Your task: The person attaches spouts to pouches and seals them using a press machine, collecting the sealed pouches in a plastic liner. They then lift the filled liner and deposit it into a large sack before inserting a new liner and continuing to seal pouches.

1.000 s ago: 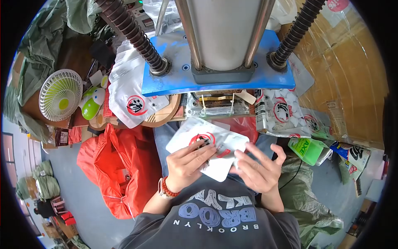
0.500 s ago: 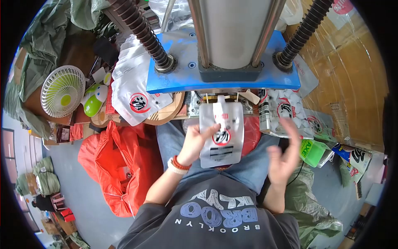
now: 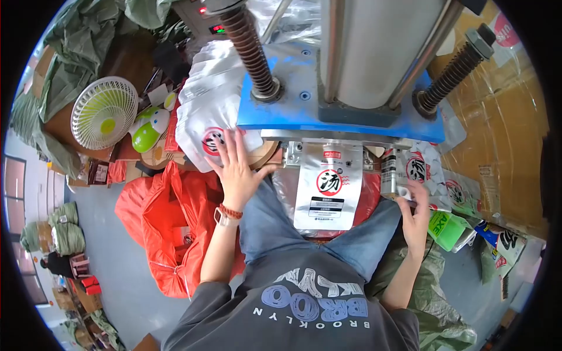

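My left hand lies with spread fingers on the front of a fanned stack of silver pouches, over a red ring print. A single pouch hangs face up from the press, its top edge under the blue plate and no hand on it. At the right, my right hand has thumb and fingertips drawn together at the near edge of a silver bag that holds small white pieces. Something small and white shows by those fingertips, too small to name.
Coil springs and steel rods rise above the blue plate. A white fan stands at the left. Below it is a red bag. A green AXE container and a cardboard sheet are at the right.
The pouch has gone from my hands to the press and my left hand has let go of it. My left hand moved left onto the stack; my right hand closed by the silver bag.
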Demonstrator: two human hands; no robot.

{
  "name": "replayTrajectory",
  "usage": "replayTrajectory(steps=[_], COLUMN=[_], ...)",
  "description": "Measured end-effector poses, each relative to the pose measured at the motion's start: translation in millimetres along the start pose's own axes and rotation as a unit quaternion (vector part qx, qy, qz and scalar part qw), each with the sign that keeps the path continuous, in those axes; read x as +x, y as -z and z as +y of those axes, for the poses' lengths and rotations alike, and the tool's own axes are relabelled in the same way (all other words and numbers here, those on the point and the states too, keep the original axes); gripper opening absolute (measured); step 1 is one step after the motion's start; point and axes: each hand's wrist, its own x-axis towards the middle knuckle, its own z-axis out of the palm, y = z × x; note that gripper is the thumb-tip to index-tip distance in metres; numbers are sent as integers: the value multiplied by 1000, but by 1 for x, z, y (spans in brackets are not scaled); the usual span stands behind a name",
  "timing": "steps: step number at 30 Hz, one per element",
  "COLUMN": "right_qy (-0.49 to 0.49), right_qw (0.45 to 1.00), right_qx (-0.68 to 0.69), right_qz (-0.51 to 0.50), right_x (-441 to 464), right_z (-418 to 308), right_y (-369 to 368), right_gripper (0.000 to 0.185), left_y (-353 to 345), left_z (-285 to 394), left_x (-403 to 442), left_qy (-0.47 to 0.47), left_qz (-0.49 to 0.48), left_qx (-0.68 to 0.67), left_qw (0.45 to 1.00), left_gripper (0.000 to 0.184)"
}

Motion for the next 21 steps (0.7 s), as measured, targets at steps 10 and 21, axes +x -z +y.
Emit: replayTrajectory(steps=[10, 21], right_qy=[341, 386], right_qw=[922, 906], right_qx=[-168, -86], right_qz=[68, -152], right_x=[-14, -12], right_z=[-132, -140], right_y=[-28, -29], right_gripper=[33, 39], left_y=[61, 111], left_z=[-1, 49], left_x=[-47, -61], left_qy=[-44, -304], left_qz=[83, -30], left_qx=[-322, -478], left_qw=[942, 823], left_gripper=[39, 33])
